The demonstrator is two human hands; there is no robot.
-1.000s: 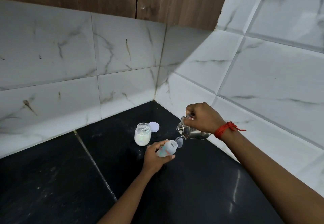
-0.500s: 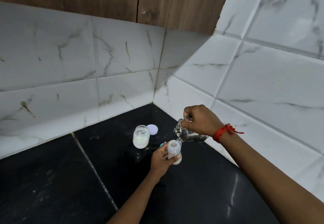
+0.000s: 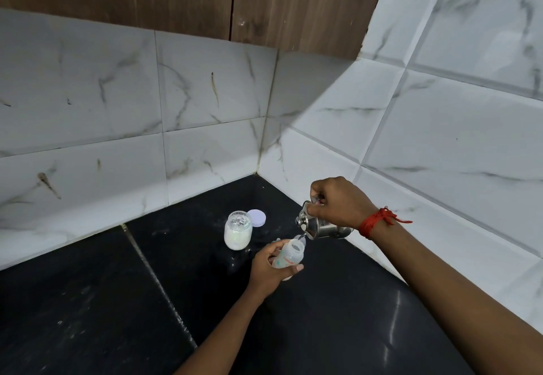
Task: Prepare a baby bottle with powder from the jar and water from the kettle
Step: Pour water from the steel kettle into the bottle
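While kettle [image 3: 318, 226] tips over bottle [image 3: 289, 257] | left hand [image 3: 269, 269] grips bottle | right hand [image 3: 340, 201] grips kettle | bottle print unreadable

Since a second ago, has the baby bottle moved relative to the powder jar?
Yes. The baby bottle in the left hand has tipped from lying sideways to nearly upright, mouth under the kettle spout; the jar stayed put.

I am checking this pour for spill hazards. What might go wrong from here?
The kettle spout sits at the rim of the narrow bottle, held tilted in the left hand, so water may miss and wet the fingers. The open powder jar stands close and could catch splashes.
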